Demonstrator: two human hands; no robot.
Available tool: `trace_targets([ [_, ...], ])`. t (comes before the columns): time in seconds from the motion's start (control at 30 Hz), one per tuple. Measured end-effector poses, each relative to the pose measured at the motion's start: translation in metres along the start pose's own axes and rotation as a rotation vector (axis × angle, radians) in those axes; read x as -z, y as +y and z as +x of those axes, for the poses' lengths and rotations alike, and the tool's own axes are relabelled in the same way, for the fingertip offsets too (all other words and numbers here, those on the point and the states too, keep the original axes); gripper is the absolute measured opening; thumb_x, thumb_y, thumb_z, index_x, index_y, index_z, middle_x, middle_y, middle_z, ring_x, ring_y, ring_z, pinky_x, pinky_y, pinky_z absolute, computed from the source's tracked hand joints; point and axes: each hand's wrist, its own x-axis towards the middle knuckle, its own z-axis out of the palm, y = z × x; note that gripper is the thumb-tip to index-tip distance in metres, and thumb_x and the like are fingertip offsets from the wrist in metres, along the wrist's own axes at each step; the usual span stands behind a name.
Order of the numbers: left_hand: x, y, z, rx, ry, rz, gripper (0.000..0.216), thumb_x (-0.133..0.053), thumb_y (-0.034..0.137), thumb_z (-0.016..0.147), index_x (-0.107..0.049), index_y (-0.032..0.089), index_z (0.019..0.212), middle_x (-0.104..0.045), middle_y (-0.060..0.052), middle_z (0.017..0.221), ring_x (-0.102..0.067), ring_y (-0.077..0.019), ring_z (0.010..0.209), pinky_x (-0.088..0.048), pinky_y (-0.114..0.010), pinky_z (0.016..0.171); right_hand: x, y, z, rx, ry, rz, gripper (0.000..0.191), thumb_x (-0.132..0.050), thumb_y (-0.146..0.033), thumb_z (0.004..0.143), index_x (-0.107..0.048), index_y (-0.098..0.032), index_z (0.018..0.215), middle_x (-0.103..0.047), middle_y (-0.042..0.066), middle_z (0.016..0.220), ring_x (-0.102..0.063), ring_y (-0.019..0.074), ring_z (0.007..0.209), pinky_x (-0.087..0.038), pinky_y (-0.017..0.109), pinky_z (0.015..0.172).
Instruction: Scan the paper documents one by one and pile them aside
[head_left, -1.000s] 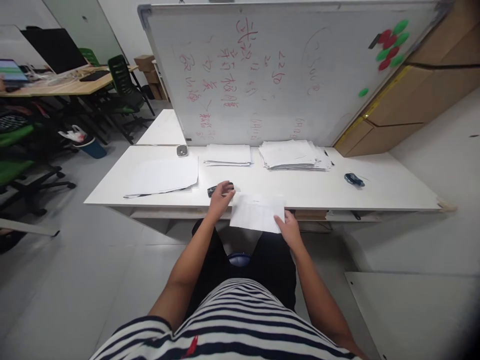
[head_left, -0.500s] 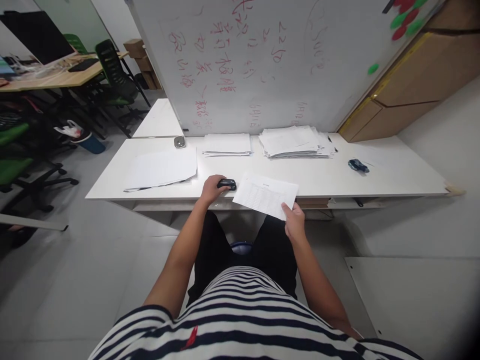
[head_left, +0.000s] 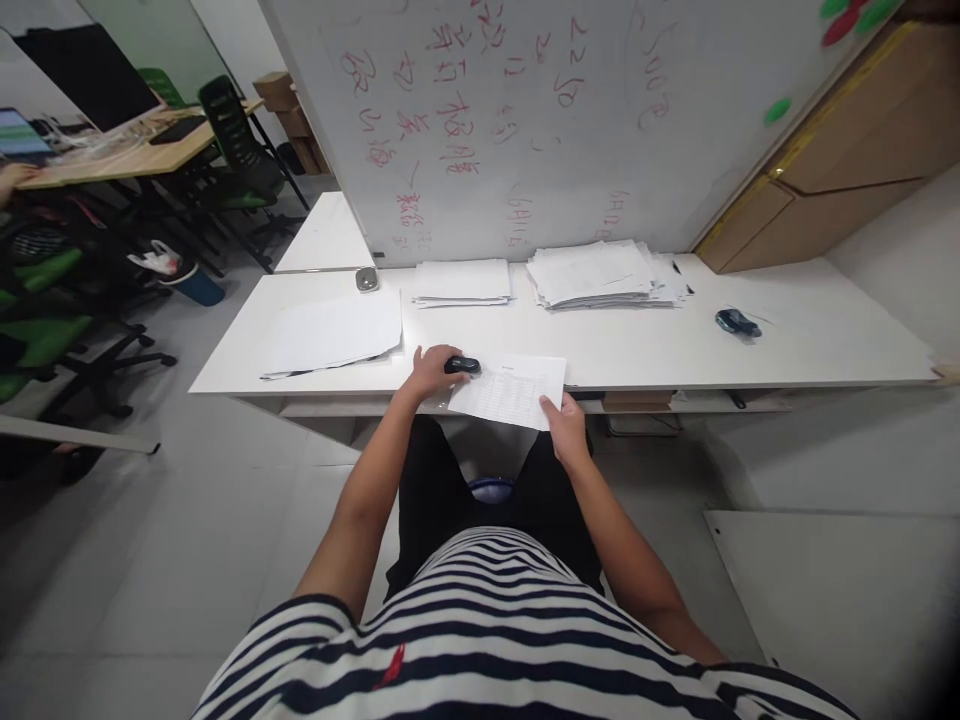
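Note:
My left hand (head_left: 435, 371) is closed around a small black stapler (head_left: 463, 366) at the front edge of the white desk (head_left: 615, 352). Its nose overlaps the upper left part of a printed sheet of paper (head_left: 510, 388). By the lower right corner, my right hand (head_left: 567, 425) pinches that sheet between thumb and fingers. The sheet lies partly over the desk edge, with a table of small print facing up. Whether it is one sheet or several together, I cannot tell.
Behind my hands are a low paper stack (head_left: 462, 281) and a taller, uneven stack (head_left: 592, 276). Large sheets (head_left: 334, 335) lie at left, near a small grey square object (head_left: 367, 279). A dark blue object (head_left: 737, 322) sits at right. A whiteboard (head_left: 465, 120) rises behind; a person's hand (head_left: 15, 176) shows far left.
My right hand has moved the sheet leftward, so its upper left part now meets the stapler. My left hand keeps hold of the stapler. The camera view has shifted slightly.

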Motion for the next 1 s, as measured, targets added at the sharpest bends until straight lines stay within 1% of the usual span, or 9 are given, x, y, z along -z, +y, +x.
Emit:
trace_targets([
  [0.1, 0.010, 0.018, 0.000, 0.034, -0.001, -0.028, 0.037, -0.059, 0.053, 0.078, -0.062, 0.030, 0.106, -0.058, -0.003, 0.124, -0.041, -0.0279, 0.126, 0.005, -0.055, 0.112, 0.000, -0.003, 0.000, 0.000, 0.000, -0.003, 0.041, -0.070, -0.047, 0.070, -0.064, -0.018, 0.099, -0.071, 0.008, 0.105, -0.066, 0.0245, 0.095, -0.051, 0.043, 0.088],
  [0.2, 0.010, 0.036, 0.015, 0.014, 0.094, -0.085, 0.036, -0.045, 0.054, 0.087, -0.061, 0.029, 0.106, -0.059, -0.003, 0.124, -0.041, -0.0260, 0.125, 0.007, -0.054, 0.112, 0.000, -0.006, -0.001, -0.001, -0.004, 0.003, 0.043, -0.071, -0.047, 0.069, -0.064, -0.017, 0.099, -0.071, 0.009, 0.105, -0.066, 0.0250, 0.095, -0.051, 0.043, 0.088],
  [0.3, -0.004, 0.044, 0.039, 0.034, 0.176, -0.091, 0.037, -0.037, 0.050, 0.092, -0.063, 0.025, 0.102, -0.061, -0.006, 0.120, -0.045, -0.0273, 0.121, 0.004, -0.058, 0.111, 0.000, -0.007, -0.001, -0.004, 0.002, -0.001, 0.043, -0.071, -0.047, 0.069, -0.064, -0.017, 0.099, -0.071, 0.009, 0.105, -0.066, 0.0252, 0.095, -0.051, 0.043, 0.088],
  [0.43, -0.031, 0.040, 0.058, 0.096, 0.232, 0.051, 0.034, -0.040, 0.042, 0.092, -0.062, 0.021, 0.108, -0.060, -0.012, 0.119, -0.040, -0.0318, 0.125, -0.003, -0.060, 0.111, 0.002, -0.002, -0.001, -0.006, -0.004, -0.021, 0.041, -0.070, -0.047, 0.071, -0.065, -0.017, 0.099, -0.070, 0.009, 0.107, -0.065, 0.0248, 0.097, -0.050, 0.042, 0.089],
  [0.57, -0.047, 0.035, 0.061, 0.062, 0.251, 0.215, 0.032, -0.044, 0.033, 0.090, -0.057, 0.021, 0.117, -0.056, -0.013, 0.126, -0.028, -0.0326, 0.135, -0.001, -0.059, 0.111, 0.005, 0.004, 0.000, -0.008, -0.016, -0.040, 0.042, -0.067, -0.047, 0.074, -0.064, -0.017, 0.103, -0.070, 0.009, 0.109, -0.065, 0.0244, 0.099, -0.050, 0.043, 0.091],
  [0.7, -0.052, 0.033, 0.064, 0.064, 0.202, 0.289, 0.032, -0.044, 0.030, 0.090, -0.056, 0.020, 0.118, -0.054, -0.014, 0.128, -0.023, -0.0338, 0.138, 0.002, -0.061, 0.111, 0.006, 0.007, -0.001, -0.018, -0.021, -0.042, 0.042, -0.066, -0.047, 0.075, -0.063, -0.018, 0.105, -0.070, 0.008, 0.110, -0.065, 0.0239, 0.099, -0.049, 0.043, 0.091],
  [0.87, -0.052, 0.033, 0.065, 0.072, 0.197, 0.310, 0.034, -0.042, 0.032, 0.091, -0.055, 0.020, 0.119, -0.053, -0.013, 0.131, -0.024, -0.0341, 0.137, -0.005, -0.061, 0.111, 0.003, 0.008, -0.005, -0.051, 0.010, -0.049, 0.043, -0.068, -0.048, 0.073, -0.064, -0.017, 0.103, -0.070, 0.009, 0.108, -0.065, 0.0243, 0.097, -0.050, 0.040, 0.087],
  [0.93, -0.050, 0.033, 0.064, 0.085, 0.192, 0.305, 0.033, -0.042, 0.033, 0.091, -0.055, 0.022, 0.119, -0.053, -0.012, 0.131, -0.026, -0.0331, 0.137, -0.011, -0.059, 0.111, 0.003, 0.009, -0.008, -0.064, 0.019, -0.067, 0.046, -0.068, -0.049, 0.072, -0.064, -0.017, 0.104, -0.070, 0.009, 0.108, -0.065, 0.0242, 0.095, -0.052, 0.038, 0.082],
  [1.0, -0.046, 0.033, 0.064, 0.120, 0.188, 0.282, 0.033, -0.044, 0.036, 0.090, -0.056, 0.023, 0.118, -0.055, -0.011, 0.129, -0.032, -0.0322, 0.133, -0.020, -0.056, 0.109, 0.003, 0.008, -0.010, -0.093, 0.008, -0.100, 0.048, -0.067, -0.051, 0.072, -0.064, -0.017, 0.106, -0.071, 0.009, 0.105, -0.066, 0.0231, 0.086, -0.053, 0.033, 0.068],
])
